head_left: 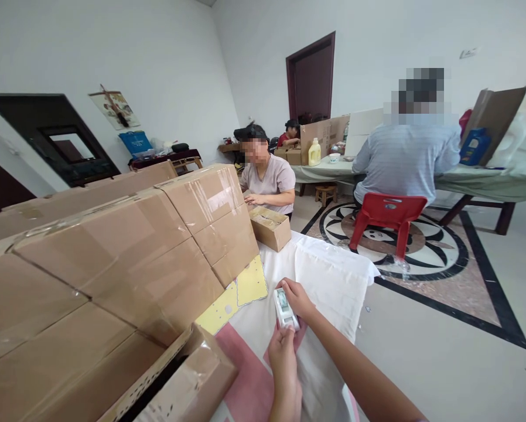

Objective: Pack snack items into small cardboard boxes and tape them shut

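A small white box (284, 308) with a printed picture on its face is held between both my hands above the cloth-covered table (333, 281). My left hand (283, 356) grips its near end from below, fingers closed. My right hand (296, 299) holds its far side, fingers curled round it. Stacked brown cartons (126, 252) rise directly to the left of my hands. An open carton (188, 381) sits at the near left, its flap beside my left wrist.
A seated person across the table rests hands by a small taped carton (269, 227). Another person sits on a red chair (388, 220) at a long table (487, 181) holding bottles and boxes. A third person sits further back near the door. Yellow card sheet (239, 293) lies under the cartons.
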Demonstrator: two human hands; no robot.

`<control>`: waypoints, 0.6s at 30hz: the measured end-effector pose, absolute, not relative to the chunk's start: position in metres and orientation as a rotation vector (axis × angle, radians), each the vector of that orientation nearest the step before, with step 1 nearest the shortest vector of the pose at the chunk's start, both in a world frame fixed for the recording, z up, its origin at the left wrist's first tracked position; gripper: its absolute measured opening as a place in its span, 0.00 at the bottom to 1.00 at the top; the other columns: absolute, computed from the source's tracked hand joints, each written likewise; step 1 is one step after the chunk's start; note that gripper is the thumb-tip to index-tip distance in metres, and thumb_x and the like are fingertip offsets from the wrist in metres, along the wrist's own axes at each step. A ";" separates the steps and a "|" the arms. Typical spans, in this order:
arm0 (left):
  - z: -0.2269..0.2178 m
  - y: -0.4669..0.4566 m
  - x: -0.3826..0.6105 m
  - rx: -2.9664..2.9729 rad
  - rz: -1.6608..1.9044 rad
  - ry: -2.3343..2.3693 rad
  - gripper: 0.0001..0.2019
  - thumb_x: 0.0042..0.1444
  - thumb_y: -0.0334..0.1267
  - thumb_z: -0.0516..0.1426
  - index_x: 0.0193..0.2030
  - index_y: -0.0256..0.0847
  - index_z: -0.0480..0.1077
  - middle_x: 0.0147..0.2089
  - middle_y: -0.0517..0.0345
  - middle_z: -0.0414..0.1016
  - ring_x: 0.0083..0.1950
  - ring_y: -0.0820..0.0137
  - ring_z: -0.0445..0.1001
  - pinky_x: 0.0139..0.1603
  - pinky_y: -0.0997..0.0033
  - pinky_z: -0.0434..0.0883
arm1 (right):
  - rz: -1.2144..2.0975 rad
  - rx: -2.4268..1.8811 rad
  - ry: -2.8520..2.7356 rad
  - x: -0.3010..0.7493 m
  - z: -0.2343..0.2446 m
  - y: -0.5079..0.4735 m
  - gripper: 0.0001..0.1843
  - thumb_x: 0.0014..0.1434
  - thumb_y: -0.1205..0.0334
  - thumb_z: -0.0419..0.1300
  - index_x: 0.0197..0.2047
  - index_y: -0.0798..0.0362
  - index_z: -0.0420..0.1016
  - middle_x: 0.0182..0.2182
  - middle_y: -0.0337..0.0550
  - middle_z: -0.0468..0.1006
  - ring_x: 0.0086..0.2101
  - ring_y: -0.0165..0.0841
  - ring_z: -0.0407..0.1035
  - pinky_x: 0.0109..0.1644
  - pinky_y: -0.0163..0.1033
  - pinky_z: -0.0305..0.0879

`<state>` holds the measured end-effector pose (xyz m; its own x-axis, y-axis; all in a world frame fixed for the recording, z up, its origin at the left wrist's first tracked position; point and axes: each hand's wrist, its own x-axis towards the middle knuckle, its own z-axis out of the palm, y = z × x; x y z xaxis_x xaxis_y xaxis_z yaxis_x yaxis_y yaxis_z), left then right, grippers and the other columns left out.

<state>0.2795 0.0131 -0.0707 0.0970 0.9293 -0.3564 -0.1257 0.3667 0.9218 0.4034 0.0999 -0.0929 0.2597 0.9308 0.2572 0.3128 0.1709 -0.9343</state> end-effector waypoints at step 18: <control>-0.069 0.014 0.265 0.946 0.955 1.181 0.18 0.38 0.49 0.70 0.18 0.40 0.69 0.17 0.61 0.66 0.19 0.69 0.65 0.20 0.71 0.62 | 0.519 -1.421 -1.255 0.396 -0.084 0.090 0.25 0.68 0.44 0.45 0.33 0.51 0.72 0.30 0.44 0.77 0.34 0.38 0.71 0.43 0.44 0.66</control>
<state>0.2653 0.0140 -0.0695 0.1238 0.9456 -0.3007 -0.0963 0.3131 0.9448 0.3963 0.0904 -0.0836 0.3391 0.8827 0.3255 0.3953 0.1803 -0.9007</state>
